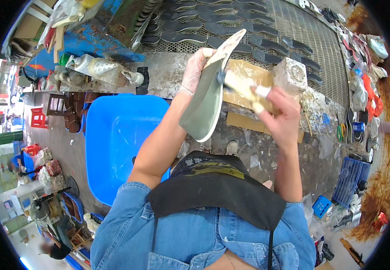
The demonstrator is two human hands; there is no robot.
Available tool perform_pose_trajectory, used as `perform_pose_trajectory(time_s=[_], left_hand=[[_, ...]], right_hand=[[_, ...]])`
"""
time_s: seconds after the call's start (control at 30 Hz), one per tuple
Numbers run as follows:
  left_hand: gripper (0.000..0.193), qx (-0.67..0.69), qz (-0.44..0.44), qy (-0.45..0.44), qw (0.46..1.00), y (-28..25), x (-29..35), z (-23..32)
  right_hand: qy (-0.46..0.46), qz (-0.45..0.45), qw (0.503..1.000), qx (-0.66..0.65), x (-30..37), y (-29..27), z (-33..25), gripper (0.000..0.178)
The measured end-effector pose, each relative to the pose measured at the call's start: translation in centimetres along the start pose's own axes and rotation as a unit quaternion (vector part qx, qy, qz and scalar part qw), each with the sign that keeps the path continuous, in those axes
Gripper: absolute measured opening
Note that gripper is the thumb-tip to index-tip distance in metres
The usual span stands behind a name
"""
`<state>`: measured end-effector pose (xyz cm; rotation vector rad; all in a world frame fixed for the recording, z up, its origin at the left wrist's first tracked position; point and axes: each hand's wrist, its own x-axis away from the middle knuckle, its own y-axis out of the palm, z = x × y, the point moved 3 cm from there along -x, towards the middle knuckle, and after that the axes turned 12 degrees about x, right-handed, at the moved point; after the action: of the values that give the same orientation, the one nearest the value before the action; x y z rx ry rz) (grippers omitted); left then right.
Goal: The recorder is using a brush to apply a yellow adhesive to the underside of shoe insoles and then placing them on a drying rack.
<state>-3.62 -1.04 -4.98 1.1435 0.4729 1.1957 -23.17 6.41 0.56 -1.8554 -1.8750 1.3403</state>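
A shoe sole (204, 101), grey-green on its broad face with a pale rim, is held up at a slant in front of my chest. My left hand (194, 71), in a thin translucent glove, is closed around its far side; the sole hides some of the fingers. My right hand (281, 112) grips a brush (242, 86) with a pale handle, blurred by motion. The brush's dark head meets the sole's right edge, or very nearly. Something white is wrapped around one finger of that hand.
Rows of dark soles (183, 38) lie on a mesh belt (314, 29) ahead. A crusted white block-shaped container (290, 74) stands by cardboard (249, 72) on the bench. Glue-stained bottles (98, 67) lie at left, above a blue tub (123, 101). A blue crate (350, 180) sits right.
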Motion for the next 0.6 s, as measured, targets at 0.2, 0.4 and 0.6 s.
perform_pose_trajectory(time_s=[0.2,0.4,0.6], left_hand=[[0.024,0.067,-0.026,-0.042,0.997,-0.3,-0.9,0.1],[0.023,-0.015,0.105,0.17,0.98,-6.3,-2.3,3.5],[0.041,0.041,0.125,0.174,0.976,-5.3,-1.4,3.0]], right_hand=[[0.194,-0.077,0.942,-0.262,1.4,0.8,1.9,0.032],[0.215,-0.184,0.895,-0.344,5.6,-0.7,5.7,0.028],[0.41,-0.016,0.879,0.242,14.9,-4.3,20.1,0.034]])
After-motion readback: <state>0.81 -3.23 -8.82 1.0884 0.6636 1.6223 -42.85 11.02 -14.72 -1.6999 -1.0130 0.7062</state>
